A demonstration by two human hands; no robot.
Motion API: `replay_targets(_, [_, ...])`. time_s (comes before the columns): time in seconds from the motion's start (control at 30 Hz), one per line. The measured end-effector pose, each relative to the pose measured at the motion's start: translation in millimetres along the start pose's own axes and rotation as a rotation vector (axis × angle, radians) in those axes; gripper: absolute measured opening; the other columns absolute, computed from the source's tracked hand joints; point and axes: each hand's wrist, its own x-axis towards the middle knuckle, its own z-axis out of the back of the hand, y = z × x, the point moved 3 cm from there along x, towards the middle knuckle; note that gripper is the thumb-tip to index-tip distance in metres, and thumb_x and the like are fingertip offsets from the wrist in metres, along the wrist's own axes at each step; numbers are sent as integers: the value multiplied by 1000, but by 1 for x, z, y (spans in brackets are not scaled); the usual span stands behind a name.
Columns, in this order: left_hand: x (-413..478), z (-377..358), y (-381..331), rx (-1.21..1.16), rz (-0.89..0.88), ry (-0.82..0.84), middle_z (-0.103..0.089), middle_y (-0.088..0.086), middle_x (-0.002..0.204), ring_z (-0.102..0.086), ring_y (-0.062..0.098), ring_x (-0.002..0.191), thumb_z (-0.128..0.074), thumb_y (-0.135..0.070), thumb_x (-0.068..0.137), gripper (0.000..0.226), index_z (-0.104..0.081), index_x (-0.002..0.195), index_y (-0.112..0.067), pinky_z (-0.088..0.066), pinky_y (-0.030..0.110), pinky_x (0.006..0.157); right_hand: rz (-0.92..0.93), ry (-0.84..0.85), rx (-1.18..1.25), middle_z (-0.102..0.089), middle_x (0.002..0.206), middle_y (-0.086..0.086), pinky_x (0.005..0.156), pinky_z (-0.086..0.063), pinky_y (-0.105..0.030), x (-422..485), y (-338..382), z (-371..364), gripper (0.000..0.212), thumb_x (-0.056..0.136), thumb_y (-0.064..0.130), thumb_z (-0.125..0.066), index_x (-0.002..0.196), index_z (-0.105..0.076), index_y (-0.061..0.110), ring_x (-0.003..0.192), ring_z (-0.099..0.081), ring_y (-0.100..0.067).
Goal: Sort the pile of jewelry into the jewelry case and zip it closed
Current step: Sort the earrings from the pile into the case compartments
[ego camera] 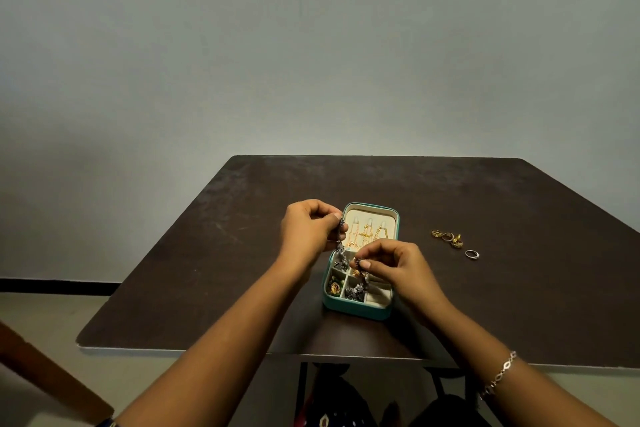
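A teal jewelry case (360, 311) lies open on the dark table (214, 253), its cream lid (372, 215) holding gold chains. The divided tray holds dark silver pieces and a gold-green piece. My left hand (308, 229) pinches the top of a dark silver dangling earring (340, 248) that hangs over the tray's far-left compartment. My right hand (394, 263) pinches a second dark silver earring (362, 270) above the tray's middle. A small pile of gold and silver rings (450, 238) lies on the table to the right of the case, with a single silver ring (472, 254) nearby.
The table's near edge (242, 350) runs below the case. A grey wall stands behind the table. A brown wooden piece (45, 378) sits at lower left. A chain bracelet (500, 374) is on my right wrist.
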Motion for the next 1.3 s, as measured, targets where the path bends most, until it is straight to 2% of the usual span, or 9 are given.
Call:
replay_targets(0.13, [1, -1, 4, -1, 47, 32, -64, 12, 69, -60, 22, 63, -52, 0, 89, 19, -60, 73, -8, -55, 38, 69, 31, 8, -195, -72, 86, 3, 83, -52, -26, 1, -2, -1, 19, 79, 3, -67, 77, -70, 22, 88, -66, -7])
replay_targets(0.27, [0, -4, 9, 29, 71, 65, -65, 11, 70, -61, 19, 62, -53, -3, 90, 17, -60, 75, -8, -54, 36, 65, 66, 28, -347, -66, 83, 9, 77, -47, -15, -1, -7, -2, 13, 78, 5, -69, 81, -73, 17, 87, -60, -3])
replay_targets(0.37, [0, -5, 13, 45, 89, 81, -65, 11, 70, -61, 18, 61, -53, -4, 90, 17, -60, 75, -8, -52, 29, 57, 134, 42, -462, -56, 84, 11, 80, -44, -22, -1, -8, -2, 13, 78, 9, -70, 87, -74, 18, 93, -54, -10])
replay_targets(0.5, [0, -8, 18, 77, 111, 91, -65, 12, 71, -61, 18, 61, -52, -2, 89, 17, -59, 75, -8, -52, 28, 56, 185, 72, -575, -63, 92, 1, 85, -43, -31, -1, -7, -2, 17, 80, 12, -67, 94, -73, 21, 99, -51, -15])
replay_targets(0.8, [-2, -9, 24, 123, 139, 104, -65, 12, 72, -62, 18, 62, -52, -2, 90, 17, -60, 76, -7, -54, 28, 54, 267, 78, -761, -60, 99, -2, 78, -39, -28, -5, -9, -7, 19, 87, 20, -59, 102, -70, 23, 99, -47, -16])
replay_targets(0.93, [-3, -10, 25, 134, 148, 108, -65, 11, 71, -61, 17, 59, -52, -3, 90, 16, -59, 77, -6, -52, 24, 50, 303, 68, -759, -58, 99, -3, 78, -39, -27, -7, -10, -5, 24, 85, 8, -55, 101, -70, 19, 100, -46, -17])
replay_targets(1.07, [-5, -14, 25, 142, 154, 125, -64, 10, 71, -61, 17, 59, -52, -3, 90, 15, -59, 77, -6, -52, 25, 52, 342, 64, -743, -56, 97, -1, 70, -33, -19, -7, -16, -1, 22, 83, 6, -55, 94, -71, 17, 95, -44, -13])
replay_targets(1.2, [-8, -17, 25, 132, 151, 146, -64, 13, 73, -61, 16, 59, -52, -2, 90, 17, -58, 75, -7, -52, 26, 52, 342, -70, -625, -58, 89, 1, 68, -36, -17, -10, -20, 7, 31, 75, 10, -44, 89, -70, 15, 90, -46, -11])
replay_targets(1.3, [-9, -17, 26, 189, 151, 158, -65, 11, 73, -63, 16, 63, -53, -2, 90, 15, -59, 76, -6, -55, 28, 57, 331, -160, -558, -55, 84, 4, 69, -36, -14, -15, -23, 15, 31, 72, 5, -43, 84, -70, 15, 87, -49, -13])
